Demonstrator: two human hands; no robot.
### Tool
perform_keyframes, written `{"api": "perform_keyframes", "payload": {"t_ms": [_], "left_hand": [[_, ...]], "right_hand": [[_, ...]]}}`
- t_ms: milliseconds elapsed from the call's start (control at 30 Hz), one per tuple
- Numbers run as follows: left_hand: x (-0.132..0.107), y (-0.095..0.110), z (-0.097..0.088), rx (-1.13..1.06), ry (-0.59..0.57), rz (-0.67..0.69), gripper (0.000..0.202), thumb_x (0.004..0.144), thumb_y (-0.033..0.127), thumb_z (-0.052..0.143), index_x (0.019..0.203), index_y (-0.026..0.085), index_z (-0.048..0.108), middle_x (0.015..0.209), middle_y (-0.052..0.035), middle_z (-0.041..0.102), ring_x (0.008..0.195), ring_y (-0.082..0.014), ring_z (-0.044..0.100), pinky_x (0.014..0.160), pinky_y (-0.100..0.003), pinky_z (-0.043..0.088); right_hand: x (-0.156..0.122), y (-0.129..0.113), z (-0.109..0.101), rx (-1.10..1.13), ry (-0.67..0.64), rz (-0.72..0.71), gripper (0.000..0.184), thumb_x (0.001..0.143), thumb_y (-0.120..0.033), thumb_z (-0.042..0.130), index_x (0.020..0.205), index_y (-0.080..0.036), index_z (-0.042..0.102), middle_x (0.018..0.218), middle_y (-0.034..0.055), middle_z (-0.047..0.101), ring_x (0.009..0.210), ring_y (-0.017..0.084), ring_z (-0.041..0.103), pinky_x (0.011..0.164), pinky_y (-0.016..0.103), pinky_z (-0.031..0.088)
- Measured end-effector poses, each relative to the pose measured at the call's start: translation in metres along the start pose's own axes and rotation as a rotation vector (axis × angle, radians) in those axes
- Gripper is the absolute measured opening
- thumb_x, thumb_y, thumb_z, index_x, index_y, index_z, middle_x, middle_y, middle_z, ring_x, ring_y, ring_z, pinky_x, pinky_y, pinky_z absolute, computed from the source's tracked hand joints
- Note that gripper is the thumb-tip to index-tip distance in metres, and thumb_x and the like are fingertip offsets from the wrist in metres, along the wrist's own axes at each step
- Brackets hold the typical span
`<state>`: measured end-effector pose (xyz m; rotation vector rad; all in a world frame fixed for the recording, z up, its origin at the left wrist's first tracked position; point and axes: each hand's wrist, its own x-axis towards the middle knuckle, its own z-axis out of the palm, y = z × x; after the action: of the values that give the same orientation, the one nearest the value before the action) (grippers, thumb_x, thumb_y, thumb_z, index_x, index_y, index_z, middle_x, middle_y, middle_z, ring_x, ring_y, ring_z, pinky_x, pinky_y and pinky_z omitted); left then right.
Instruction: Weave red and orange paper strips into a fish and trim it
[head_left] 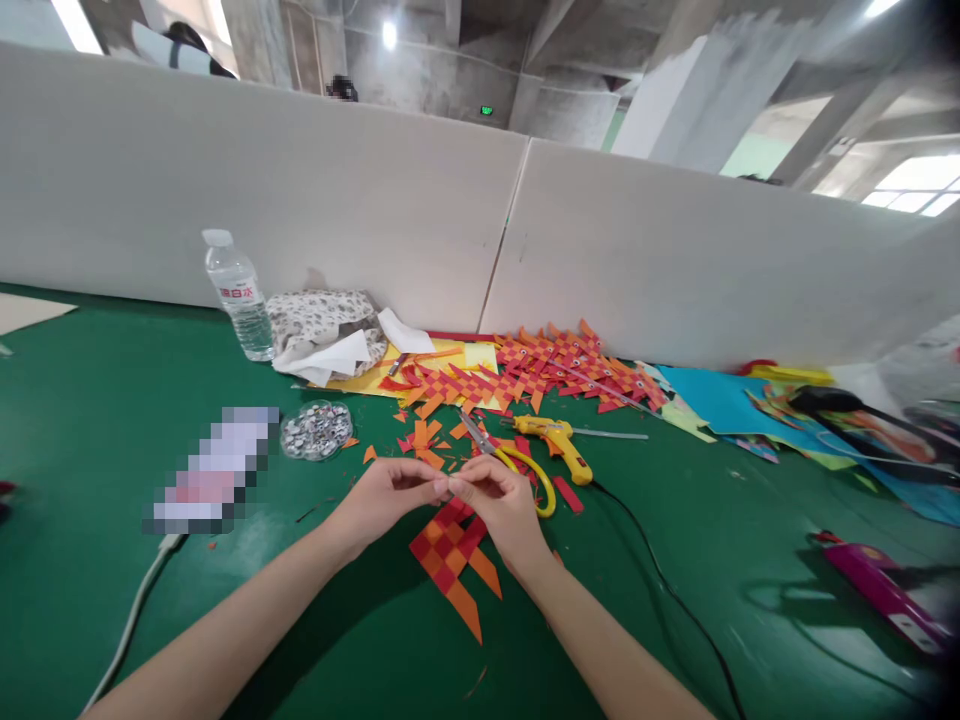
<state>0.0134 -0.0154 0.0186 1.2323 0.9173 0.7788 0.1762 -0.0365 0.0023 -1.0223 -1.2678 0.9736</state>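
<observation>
My left hand (397,497) and my right hand (504,508) meet fingertip to fingertip above the table, both pinched. Whatever is between the fingers is too small to make out. Just below them lies a woven paper fish (448,552) in red and orange, its upper part partly covered by my right hand. Scissors (541,480) with yellow handles rest behind my right hand, which hides part of them. A yellow glue gun (559,440) lies to their right with its black cord running toward me. Left of the hands sits a clear round dish of googly eyes (316,430).
Finished woven paper fish (555,365) are heaped against the white partition (337,190). Orange paper scraps (427,440) lie before them. A phone (217,470) on a cable, a water bottle (238,295), blue paper sheets (712,400) and a magenta power strip (885,590) surround the workspace.
</observation>
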Motion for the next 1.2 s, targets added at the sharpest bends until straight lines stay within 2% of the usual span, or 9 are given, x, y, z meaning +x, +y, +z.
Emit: {"api": "perform_keyframes", "payload": {"t_ms": [233,367,500,700,767,867,933,1100,1200], "left_hand": [[0.002,-0.004,-0.001,0.07,-0.01,0.048,0.018,0.069,0.034,0.068,0.074,0.017,0.069,0.076,-0.002,0.07,0.073,-0.015,0.062,0.075,-0.028,0.047],[0.003,-0.007,-0.001,0.112,-0.007,0.099,0.019,0.071,0.035,0.065,0.076,0.016,0.068,0.077,-0.0026,0.069,0.072,-0.015,0.061,0.073,-0.028,0.047],[0.003,-0.008,-0.002,0.208,0.01,0.153,0.022,0.073,0.037,0.062,0.076,0.016,0.067,0.077,-0.0037,0.068,0.072,-0.0156,0.061,0.07,-0.027,0.047],[-0.001,0.0,0.001,0.328,0.01,0.22,0.018,0.076,0.034,0.058,0.075,0.017,0.065,0.076,-0.0025,0.067,0.075,-0.016,0.06,0.074,-0.028,0.047],[-0.001,0.001,0.001,0.355,0.019,0.24,0.018,0.076,0.033,0.058,0.073,0.017,0.065,0.075,-0.0023,0.067,0.075,-0.0159,0.06,0.073,-0.027,0.046],[0.002,0.0,-0.004,0.355,0.084,0.254,0.018,0.076,0.033,0.058,0.072,0.017,0.064,0.075,-0.0023,0.066,0.075,-0.0157,0.059,0.073,-0.027,0.045],[0.006,-0.003,-0.01,0.33,0.145,0.249,0.019,0.075,0.035,0.059,0.073,0.017,0.063,0.075,-0.0019,0.065,0.072,-0.0148,0.058,0.07,-0.026,0.045],[0.014,-0.009,-0.023,0.308,0.213,0.236,0.022,0.072,0.038,0.063,0.069,0.016,0.06,0.065,0.0004,0.059,0.059,-0.0117,0.052,0.057,-0.023,0.041],[0.015,-0.01,-0.024,0.355,0.225,0.237,0.022,0.072,0.037,0.062,0.068,0.016,0.06,0.065,0.0002,0.059,0.058,-0.0115,0.052,0.057,-0.023,0.041]], "right_hand": [[-0.001,0.001,-0.003,-0.067,-0.022,-0.067,0.005,0.066,-0.023,0.074,0.065,-0.021,0.069,0.072,0.0006,0.061,0.07,0.013,0.058,0.065,0.026,0.048],[0.0,0.003,-0.005,-0.123,-0.049,-0.035,0.004,0.068,-0.026,0.072,0.069,-0.022,0.071,0.075,0.002,0.064,0.074,0.015,0.059,0.066,0.027,0.047],[0.0,-0.001,-0.005,-0.059,-0.064,0.079,0.009,0.068,-0.03,0.072,0.068,-0.022,0.071,0.075,0.002,0.064,0.073,0.015,0.058,0.068,0.028,0.046],[-0.001,-0.008,-0.006,0.215,-0.111,0.425,0.017,0.065,-0.033,0.073,0.072,-0.018,0.071,0.073,0.0017,0.067,0.071,0.013,0.059,0.074,0.028,0.046],[0.0,-0.006,-0.008,0.293,-0.088,0.47,0.018,0.063,-0.033,0.075,0.072,-0.018,0.071,0.074,0.0018,0.068,0.071,0.013,0.06,0.076,0.028,0.046],[0.003,-0.006,-0.012,0.292,-0.015,0.404,0.018,0.061,-0.033,0.077,0.073,-0.02,0.071,0.077,0.0014,0.069,0.075,0.014,0.061,0.079,0.029,0.046],[0.004,-0.009,-0.014,0.172,-0.022,0.295,0.016,0.062,-0.033,0.076,0.072,-0.021,0.072,0.078,0.0012,0.069,0.077,0.015,0.061,0.078,0.03,0.046],[-0.004,-0.02,-0.009,-0.345,-0.364,0.045,0.005,0.071,-0.025,0.07,0.073,-0.023,0.074,0.076,0.0017,0.066,0.071,0.014,0.06,0.068,0.027,0.046],[-0.011,-0.016,-0.003,-0.487,-0.474,-0.062,0.007,0.072,-0.019,0.069,0.075,-0.024,0.074,0.074,0.0012,0.064,0.072,0.014,0.059,0.068,0.027,0.046]]}}
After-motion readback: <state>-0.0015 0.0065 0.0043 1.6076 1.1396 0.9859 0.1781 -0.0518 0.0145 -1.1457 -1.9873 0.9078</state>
